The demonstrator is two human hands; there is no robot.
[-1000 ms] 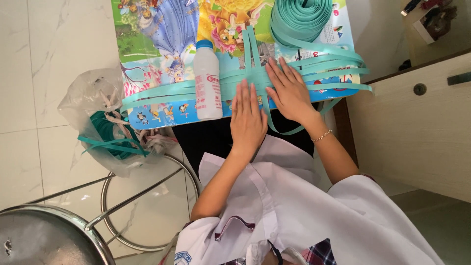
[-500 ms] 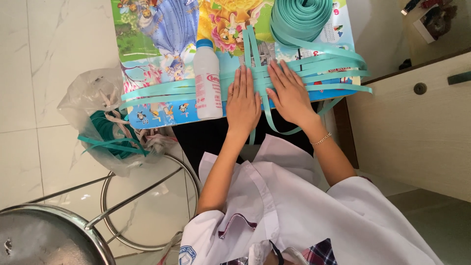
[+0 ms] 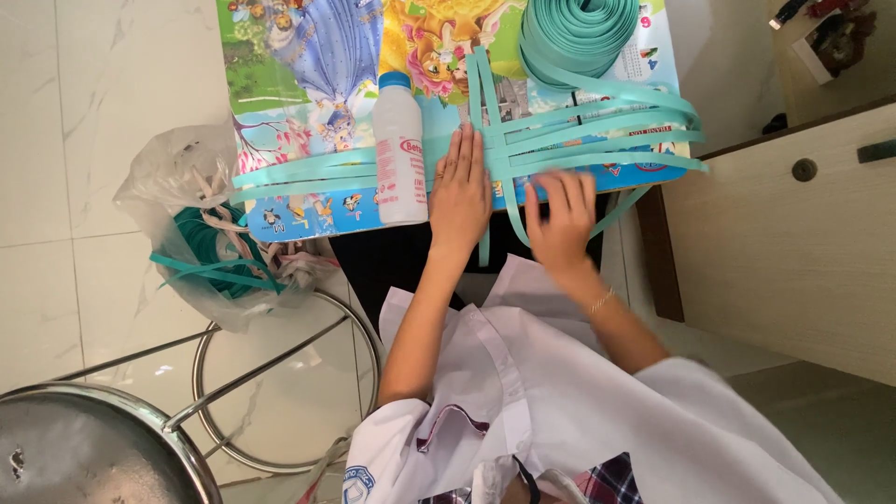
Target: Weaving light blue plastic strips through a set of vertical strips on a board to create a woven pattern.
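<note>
Cartoon-printed board (image 3: 308, 112) under teal strips (image 3: 579, 140), white bottle (image 3: 399, 154), strip roll (image 3: 579, 33)

Mint-green strips (image 3: 579, 140) cross in a woven grid, same mint-green as the coiled roll (image 3: 579, 28) above. Under them, the bench (image 3: 308, 93) shows a bright cartoon print: blues, greens, yellows. The bottle (image 3: 399, 149) is white with a blue cap and red label print. Darker teal strips fill a clear plastic bag (image 3: 196, 224). White shirt sleeves (image 3: 560, 392), plaid at the hem. Floor (image 3: 93, 140) is white marble, grey-veined.
</note>
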